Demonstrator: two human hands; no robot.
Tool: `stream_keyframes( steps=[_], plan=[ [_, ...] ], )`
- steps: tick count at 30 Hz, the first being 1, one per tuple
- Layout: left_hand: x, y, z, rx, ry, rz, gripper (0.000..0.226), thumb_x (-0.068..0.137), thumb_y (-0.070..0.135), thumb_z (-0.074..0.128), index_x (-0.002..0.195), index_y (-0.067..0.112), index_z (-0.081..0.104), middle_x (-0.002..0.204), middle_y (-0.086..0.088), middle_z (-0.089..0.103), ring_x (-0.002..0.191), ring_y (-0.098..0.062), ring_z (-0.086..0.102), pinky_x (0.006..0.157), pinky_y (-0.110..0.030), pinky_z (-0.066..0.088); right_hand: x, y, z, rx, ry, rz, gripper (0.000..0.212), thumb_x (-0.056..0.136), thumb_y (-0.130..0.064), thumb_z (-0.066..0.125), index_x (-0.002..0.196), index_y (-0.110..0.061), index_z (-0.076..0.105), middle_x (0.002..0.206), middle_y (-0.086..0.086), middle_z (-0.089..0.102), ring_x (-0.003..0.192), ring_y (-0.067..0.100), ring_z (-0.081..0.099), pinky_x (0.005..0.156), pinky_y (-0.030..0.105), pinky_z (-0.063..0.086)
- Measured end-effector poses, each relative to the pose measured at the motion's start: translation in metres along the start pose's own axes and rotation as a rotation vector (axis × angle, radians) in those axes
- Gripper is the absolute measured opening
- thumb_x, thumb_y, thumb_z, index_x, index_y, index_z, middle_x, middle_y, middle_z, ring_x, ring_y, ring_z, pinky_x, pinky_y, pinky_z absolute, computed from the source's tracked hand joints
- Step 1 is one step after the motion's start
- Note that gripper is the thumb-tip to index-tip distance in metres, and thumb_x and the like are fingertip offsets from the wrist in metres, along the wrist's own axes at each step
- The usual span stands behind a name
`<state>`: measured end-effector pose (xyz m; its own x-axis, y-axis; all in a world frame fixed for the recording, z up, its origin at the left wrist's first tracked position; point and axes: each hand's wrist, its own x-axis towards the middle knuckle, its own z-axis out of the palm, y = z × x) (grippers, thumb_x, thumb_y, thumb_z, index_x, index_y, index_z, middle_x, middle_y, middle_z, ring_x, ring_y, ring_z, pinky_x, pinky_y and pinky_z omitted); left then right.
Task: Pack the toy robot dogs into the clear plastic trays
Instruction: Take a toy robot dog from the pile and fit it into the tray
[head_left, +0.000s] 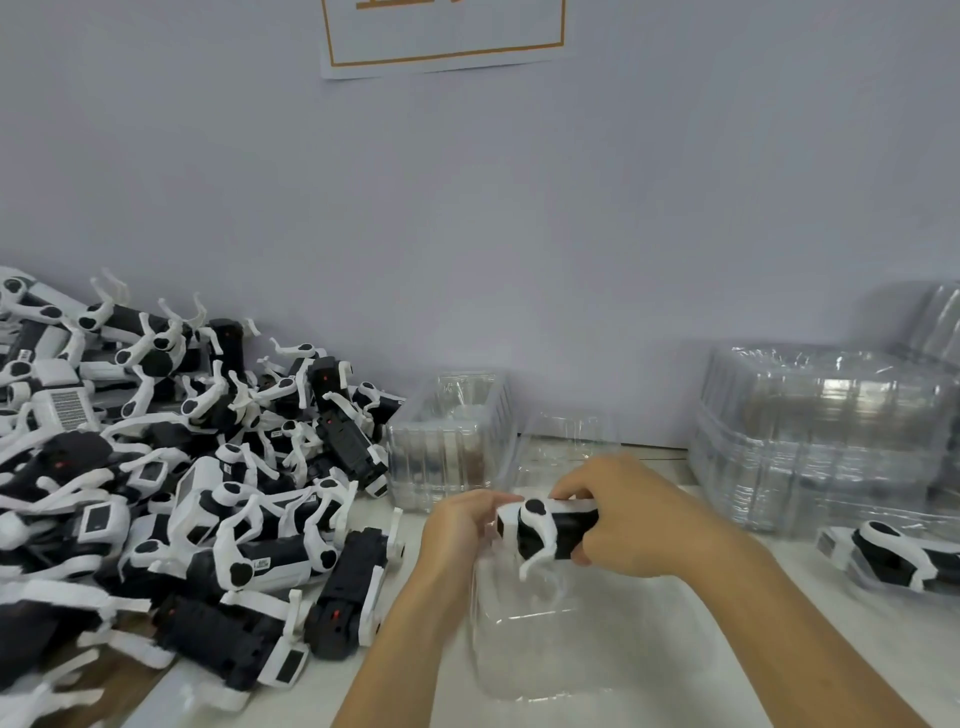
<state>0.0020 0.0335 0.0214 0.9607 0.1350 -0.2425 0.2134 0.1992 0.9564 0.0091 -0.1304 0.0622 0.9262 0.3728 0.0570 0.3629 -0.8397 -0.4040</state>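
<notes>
A black-and-white toy robot dog (545, 530) is held between both hands above an open clear plastic tray (540, 644) in front of me. My left hand (462, 530) pinches its left end, where the head is. My right hand (618, 514) grips its body from the right, fingers curled over the top. One white leg of the dog hangs down toward the tray. A large heap of toy robot dogs (171, 478) covers the left side of the table.
A stack of clear trays (452, 441) stands behind the hands, next to the heap. Taller stacks of clear trays (826, 436) fill the back right. A packed dog in a tray (893, 558) lies at the right edge. The wall is close behind.
</notes>
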Motion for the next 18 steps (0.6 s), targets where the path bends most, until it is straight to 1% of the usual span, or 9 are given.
stream_keyframes(
  steps=[2, 6, 9, 11, 12, 14, 15, 16, 18],
  plan=[
    [-0.003, -0.005, -0.005, -0.004, 0.0, 0.007, 0.022, 0.079, 0.01, 0.065, 0.094, -0.001, 0.078, 0.1, -0.029, 0.071, 0.084, -0.035, 0.065, 0.096, -0.054, 0.052, 0.001, 0.002, 0.004, -0.016, -0.005, -0.004, 0.039, 0.074, -0.013, 0.071, 0.106, -0.035, 0.069, 0.095, -0.015, 0.052, 0.089, 0.012, 0.055, 0.065, 0.023, 0.042],
    [0.003, -0.01, -0.009, -0.009, -0.008, 0.02, 0.021, 0.076, 0.016, 0.066, 0.087, 0.003, 0.079, 0.093, -0.026, 0.072, 0.075, -0.031, 0.069, 0.077, -0.041, 0.057, 0.002, 0.003, 0.011, 0.04, 0.004, -0.039, 0.03, 0.07, -0.011, 0.071, 0.095, -0.028, 0.07, 0.093, -0.01, 0.062, 0.086, 0.013, 0.059, 0.072, 0.034, 0.054],
    [0.007, -0.01, -0.009, 0.0, 0.006, 0.032, 0.025, 0.078, 0.02, 0.067, 0.09, 0.0, 0.077, 0.097, -0.033, 0.069, 0.082, -0.034, 0.065, 0.084, -0.051, 0.054, 0.003, 0.006, 0.014, 0.068, 0.04, -0.069, 0.032, 0.07, -0.012, 0.071, 0.096, -0.03, 0.069, 0.092, -0.009, 0.062, 0.086, 0.01, 0.058, 0.078, 0.038, 0.055],
    [0.011, -0.013, -0.013, 0.004, 0.021, 0.068, 0.035, 0.072, 0.027, 0.068, 0.088, -0.005, 0.072, 0.091, -0.027, 0.065, 0.082, -0.034, 0.062, 0.083, -0.049, 0.05, 0.004, 0.009, 0.017, 0.108, 0.066, -0.082, 0.036, 0.07, -0.014, 0.071, 0.097, -0.037, 0.065, 0.092, -0.012, 0.061, 0.087, 0.009, 0.057, 0.078, 0.036, 0.055],
    [0.013, -0.013, -0.013, 0.014, 0.033, 0.081, 0.043, 0.069, 0.033, 0.067, 0.09, -0.005, 0.069, 0.092, -0.025, 0.065, 0.085, -0.035, 0.063, 0.086, -0.05, 0.05, 0.005, 0.012, 0.019, 0.14, 0.074, -0.081, 0.039, 0.069, -0.015, 0.073, 0.096, -0.041, 0.062, 0.092, -0.013, 0.06, 0.086, 0.007, 0.057, 0.077, 0.033, 0.055],
    [0.015, -0.012, -0.013, 0.029, 0.058, 0.097, 0.062, 0.065, 0.045, 0.062, 0.097, -0.008, 0.066, 0.103, -0.029, 0.068, 0.099, -0.04, 0.067, 0.103, -0.057, 0.047, 0.007, 0.016, 0.021, 0.191, 0.086, -0.078, 0.04, 0.068, -0.019, 0.077, 0.093, -0.045, 0.059, 0.092, -0.015, 0.06, 0.082, 0.005, 0.058, 0.072, 0.026, 0.053],
    [0.014, -0.012, -0.013, 0.042, 0.052, 0.103, 0.068, 0.066, 0.048, 0.061, 0.103, -0.009, 0.066, 0.109, -0.029, 0.068, 0.106, -0.042, 0.065, 0.105, -0.058, 0.045, 0.008, 0.018, 0.023, 0.202, 0.092, -0.078, 0.039, 0.068, -0.02, 0.079, 0.089, -0.046, 0.06, 0.093, -0.016, 0.06, 0.081, 0.003, 0.058, 0.069, 0.023, 0.052],
    [0.013, -0.012, -0.013, 0.057, 0.032, 0.103, 0.066, 0.069, 0.049, 0.063, 0.105, -0.006, 0.067, 0.111, -0.028, 0.067, 0.111, -0.043, 0.063, 0.106, -0.058, 0.044, 0.009, 0.02, 0.024, 0.207, 0.1, -0.081, 0.039, 0.067, -0.022, 0.08, 0.087, -0.049, 0.061, 0.093, -0.017, 0.061, 0.08, 0.001, 0.057, 0.068, 0.021, 0.05],
    [0.012, -0.015, -0.012, 0.068, 0.003, 0.123, 0.043, 0.083, 0.044, 0.066, 0.102, 0.006, 0.069, 0.105, -0.019, 0.067, 0.113, -0.04, 0.062, 0.105, -0.053, 0.044, 0.011, 0.02, 0.028, 0.22, 0.132, -0.092, 0.041, 0.066, -0.022, 0.081, 0.086, -0.054, 0.062, 0.091, -0.018, 0.063, 0.082, 0.0, 0.058, 0.071, 0.024, 0.051]
  ],
)
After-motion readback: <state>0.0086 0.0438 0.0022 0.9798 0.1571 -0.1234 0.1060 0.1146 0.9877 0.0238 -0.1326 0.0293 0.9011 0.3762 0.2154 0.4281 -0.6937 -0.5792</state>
